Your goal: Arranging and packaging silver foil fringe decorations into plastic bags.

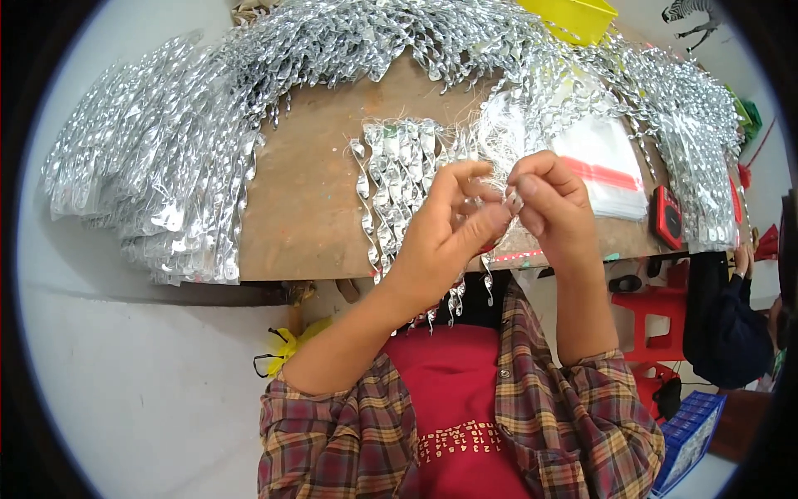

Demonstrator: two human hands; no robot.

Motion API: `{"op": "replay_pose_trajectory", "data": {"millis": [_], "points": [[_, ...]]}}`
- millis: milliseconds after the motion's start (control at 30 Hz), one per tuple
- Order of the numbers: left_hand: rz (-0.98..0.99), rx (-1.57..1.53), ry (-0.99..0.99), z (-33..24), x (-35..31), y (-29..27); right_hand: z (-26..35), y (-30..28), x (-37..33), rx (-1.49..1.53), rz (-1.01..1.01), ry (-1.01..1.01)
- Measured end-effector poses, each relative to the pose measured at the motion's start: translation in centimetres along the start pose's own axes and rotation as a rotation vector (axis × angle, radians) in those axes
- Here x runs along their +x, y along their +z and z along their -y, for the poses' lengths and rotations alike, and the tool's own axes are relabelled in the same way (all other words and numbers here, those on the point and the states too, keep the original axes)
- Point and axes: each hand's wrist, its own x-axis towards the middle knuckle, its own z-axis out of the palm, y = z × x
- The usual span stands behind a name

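Over the table's near edge, my left hand (pixel 449 229) and my right hand (pixel 553 200) meet with fingertips pinched together. Between them shows the small pale end of a silver twisted strip (pixel 515 202); thin white thread lies close by, and the exact grip is partly hidden by the fingers. Beside my left hand, a row of silver twisted strips (pixel 391 170) lies on the brown table (pixel 303 187), their lower ends hanging past the edge. Loose white threads (pixel 499 125) spread just beyond my fingers.
Large heaps of silver strips (pixel 166 158) line the table's left, back and right. Clear plastic bags with a red band (pixel 603 173) lie right, near a red device (pixel 666 216). A yellow bin (pixel 573 18) stands behind. Red stools (pixel 652 320), a blue crate (pixel 690 437) and another person (pixel 731 333) are at right.
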Motion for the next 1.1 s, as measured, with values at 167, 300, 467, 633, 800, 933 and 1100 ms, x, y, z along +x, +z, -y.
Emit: {"op": "replay_pose_trajectory", "data": {"millis": [167, 300, 467, 633, 800, 933, 1100], "points": [[0.19, -0.245, -0.234, -0.5, -0.6, 0.7, 1.5, -1.8, -0.4, 0.076, 0.048, -0.077], [0.233, -0.009, -0.382, -3.3, -0.3, 1.1, 2.6, -2.9, -0.9, 0.14, 0.129, -0.087], [0.137, 0.246, -0.394, -2.1, -1.8, 0.0, -0.1, -5.4, -0.4, 0.105, 0.063, 0.008], [0.096, 0.208, -0.421, -0.2, -3.4, -2.7, -2.1, -6.7, -0.3, 0.189, 0.059, 0.09], [0.059, 0.195, -0.452, 0.2, -3.6, -3.5, -3.2, -6.9, 0.4, 0.26, 0.049, 0.118], [0.049, 0.125, -0.447, 0.6, -3.3, -3.7, -3.3, -7.3, 0.9, 0.324, 0.083, 0.083], [0.015, 0.071, -0.37, 1.2, -2.9, -3.7, -3.2, -6.9, 1.2, 0.321, 0.063, 0.077]]}}
